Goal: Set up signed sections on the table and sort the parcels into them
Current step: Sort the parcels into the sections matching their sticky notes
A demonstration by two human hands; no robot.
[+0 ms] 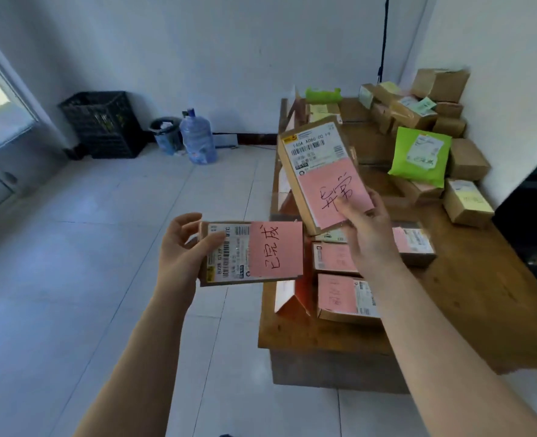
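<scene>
Left hand [179,247] gripping one parcel [229,252], right hand [366,228] gripping another [317,165] (pink-noted), two held.

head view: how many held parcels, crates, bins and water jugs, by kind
held parcels: 2
crates: 1
bins: 1
water jugs: 1
total: 5

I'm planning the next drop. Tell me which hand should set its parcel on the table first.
Right, probably. The right hand already holds its pink-noted parcel above the wooden table, over the pink-noted parcels lying there. The left hand holds its parcel out over the floor, beside the table's edge.
</scene>
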